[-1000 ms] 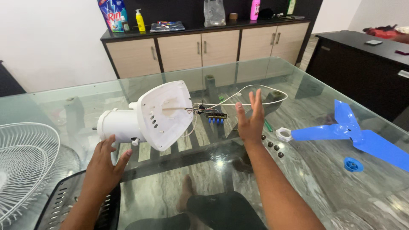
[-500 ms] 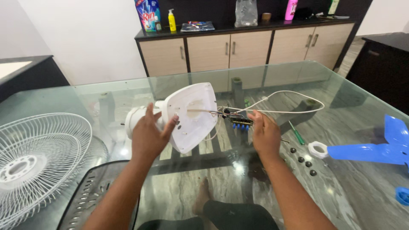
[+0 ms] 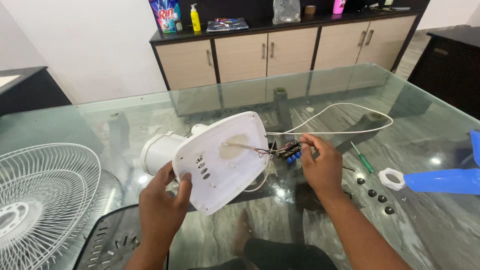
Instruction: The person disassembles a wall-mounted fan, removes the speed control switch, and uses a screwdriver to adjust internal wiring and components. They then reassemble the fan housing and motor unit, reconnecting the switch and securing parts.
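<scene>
A white fan base and stand (image 3: pixel 220 160) lies on its side on the glass table (image 3: pixel 430 125), underside facing me. My left hand (image 3: pixel 162 202) grips the lower left rim of the base. From a hole in the underside, wires lead to a small switch block with blue buttons (image 3: pixel 289 151). My right hand (image 3: pixel 322 165) pinches that block between thumb and fingers. A white power cord (image 3: pixel 350 120) loops away from it across the glass.
A white wire fan grille (image 3: pixel 40 195) lies at the left, a dark grille (image 3: pixel 107 240) near the front edge. To the right are a green-handled screwdriver (image 3: pixel 363 159), black screws (image 3: pixel 378 197), a white nut (image 3: pixel 391 178) and a blue fan blade (image 3: pixel 445 180). Cabinets stand behind.
My left hand has shifted from the top of the base down to its lower left rim. My right hand stays on the switch block. The camera has moved closer.
</scene>
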